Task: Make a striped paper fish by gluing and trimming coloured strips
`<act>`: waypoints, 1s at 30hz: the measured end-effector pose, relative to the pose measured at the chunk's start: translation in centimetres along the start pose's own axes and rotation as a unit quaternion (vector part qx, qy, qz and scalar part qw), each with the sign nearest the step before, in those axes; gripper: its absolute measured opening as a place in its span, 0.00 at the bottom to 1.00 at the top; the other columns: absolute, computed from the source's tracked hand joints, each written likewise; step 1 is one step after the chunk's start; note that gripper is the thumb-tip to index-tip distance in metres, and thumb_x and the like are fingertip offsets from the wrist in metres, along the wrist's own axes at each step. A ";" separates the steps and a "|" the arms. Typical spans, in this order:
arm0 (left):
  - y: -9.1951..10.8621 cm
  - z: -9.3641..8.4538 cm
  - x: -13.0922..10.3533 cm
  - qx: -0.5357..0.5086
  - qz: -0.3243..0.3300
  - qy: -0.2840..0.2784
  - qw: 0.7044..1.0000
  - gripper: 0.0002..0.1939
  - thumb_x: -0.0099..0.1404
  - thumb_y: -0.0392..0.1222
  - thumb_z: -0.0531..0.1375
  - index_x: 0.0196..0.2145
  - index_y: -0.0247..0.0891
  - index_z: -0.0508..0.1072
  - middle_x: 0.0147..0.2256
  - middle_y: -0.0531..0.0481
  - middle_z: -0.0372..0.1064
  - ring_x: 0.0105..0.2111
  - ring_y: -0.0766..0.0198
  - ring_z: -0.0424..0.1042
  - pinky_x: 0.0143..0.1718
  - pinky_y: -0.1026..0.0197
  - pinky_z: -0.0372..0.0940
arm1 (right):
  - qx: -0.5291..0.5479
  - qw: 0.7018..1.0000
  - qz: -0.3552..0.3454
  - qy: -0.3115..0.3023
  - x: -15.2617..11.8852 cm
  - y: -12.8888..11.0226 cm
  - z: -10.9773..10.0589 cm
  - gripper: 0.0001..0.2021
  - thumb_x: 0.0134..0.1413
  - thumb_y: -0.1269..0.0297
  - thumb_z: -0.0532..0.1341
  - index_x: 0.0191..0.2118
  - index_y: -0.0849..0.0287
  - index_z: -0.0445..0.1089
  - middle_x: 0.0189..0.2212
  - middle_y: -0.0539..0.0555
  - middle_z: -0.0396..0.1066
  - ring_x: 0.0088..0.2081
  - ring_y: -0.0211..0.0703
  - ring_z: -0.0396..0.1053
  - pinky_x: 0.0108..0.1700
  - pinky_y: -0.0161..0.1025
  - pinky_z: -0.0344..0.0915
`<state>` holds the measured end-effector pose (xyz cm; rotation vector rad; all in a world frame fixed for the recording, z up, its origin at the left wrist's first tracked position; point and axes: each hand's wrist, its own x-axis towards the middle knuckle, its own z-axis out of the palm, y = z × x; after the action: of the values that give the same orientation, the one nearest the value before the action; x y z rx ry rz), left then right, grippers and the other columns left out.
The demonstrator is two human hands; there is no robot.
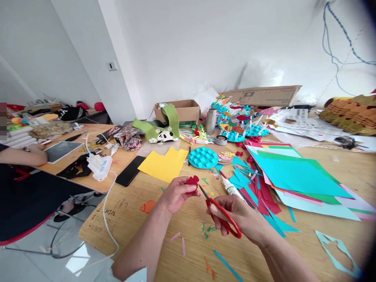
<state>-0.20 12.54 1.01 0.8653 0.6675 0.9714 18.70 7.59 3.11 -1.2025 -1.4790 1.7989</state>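
Between the thumb and fingers of my left hand (179,194) is a small dark red paper piece (192,184) with a curved, cut outline. My right hand (227,213) grips red-handled scissors (225,219), fingers in the loops. The scissor tips point up and left, close to the red piece; whether they touch it I cannot tell. Just beyond my right hand lies a white glue bottle (232,187). An orange paper fish (147,206) rests on the table left of my left forearm. Green paper scraps (208,230) lie below the hands.
Yellow paper (164,164), a black phone (130,171) and a blue woven paper disc (203,158) lie ahead. Stacked coloured sheets (305,176) spread at right. Behind stand a steel flask (210,121) and a cardboard box (185,111). A white power strip (100,166) trails its cable at left, near another person's arm (26,154).
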 end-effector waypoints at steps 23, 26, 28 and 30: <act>-0.2 -0.4 0.1 0.000 0.006 -0.023 1.000 0.08 0.47 0.37 0.68 0.24 0.30 0.75 0.23 0.47 0.72 0.27 0.63 0.72 0.37 0.60 0.64 | -0.009 1.000 -0.001 -0.015 0.1 0.1 -0.1 0.23 0.43 0.43 0.66 0.26 0.61 0.63 0.19 0.50 0.69 0.19 0.35 0.65 0.21 0.32 0.56; -0.2 -0.5 0.1 0.001 0.006 -0.024 1.000 0.08 0.47 0.37 0.67 0.24 0.30 0.75 0.23 0.48 0.72 0.28 0.63 0.72 0.37 0.61 0.64 | -0.010 1.000 0.000 -0.014 0.1 0.2 -0.1 0.23 0.43 0.43 0.66 0.27 0.61 0.63 0.19 0.50 0.69 0.19 0.34 0.65 0.21 0.32 0.56; -0.2 -0.5 0.1 0.003 0.007 -0.024 1.000 0.08 0.47 0.37 0.67 0.25 0.30 0.75 0.23 0.48 0.72 0.28 0.63 0.72 0.36 0.61 0.63 | -0.011 1.000 0.001 -0.012 0.0 0.2 0.0 0.23 0.42 0.43 0.66 0.27 0.61 0.63 0.19 0.50 0.69 0.18 0.34 0.65 0.21 0.31 0.56; -0.2 -0.5 0.1 0.006 0.007 -0.023 1.000 0.08 0.47 0.37 0.68 0.24 0.30 0.75 0.23 0.47 0.72 0.28 0.63 0.72 0.36 0.61 0.63 | -0.013 1.000 0.004 -0.011 0.0 0.1 0.0 0.23 0.42 0.43 0.66 0.26 0.60 0.63 0.18 0.50 0.69 0.18 0.34 0.65 0.20 0.31 0.55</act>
<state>-0.46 12.74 0.57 0.9002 0.6295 0.9588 18.73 7.58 2.98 -1.2075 -1.5169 1.8086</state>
